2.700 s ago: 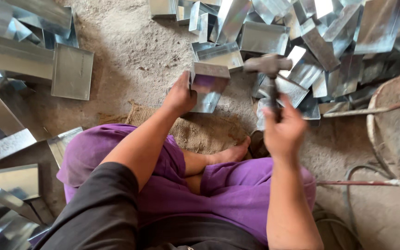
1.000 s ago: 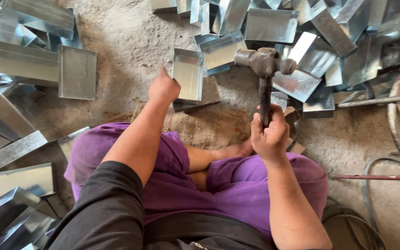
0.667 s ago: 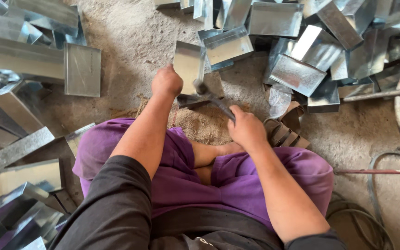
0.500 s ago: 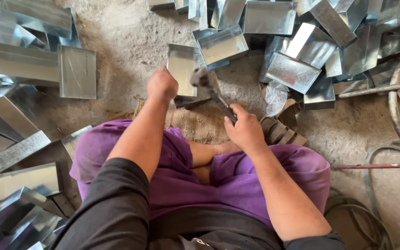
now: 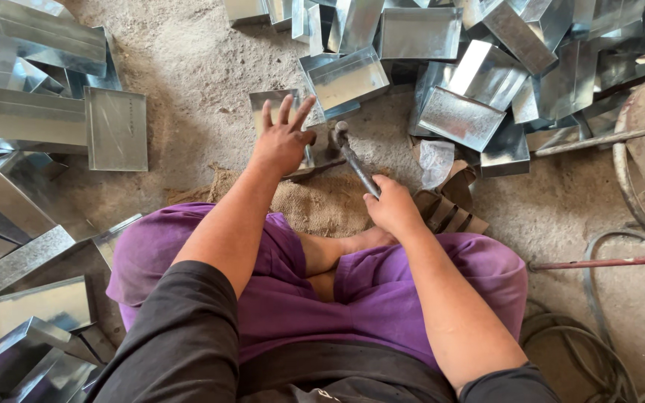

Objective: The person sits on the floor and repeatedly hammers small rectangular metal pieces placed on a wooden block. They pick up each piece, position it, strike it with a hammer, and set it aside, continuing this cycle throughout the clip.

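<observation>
On a dusty concrete floor (image 5: 195,82), the left hand (image 5: 281,142) presses spread fingers on a shiny, flat galvanized tray (image 5: 276,104). Just right, the right hand (image 5: 391,207) grips a dark hammer (image 5: 352,153).

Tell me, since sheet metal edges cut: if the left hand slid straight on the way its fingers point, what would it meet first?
The left hand lies spread on a flat metal piece. Straight ahead, past its far edge, comes bare dirt floor, then probably the metal trays at the top; depth is hard to judge.
</observation>
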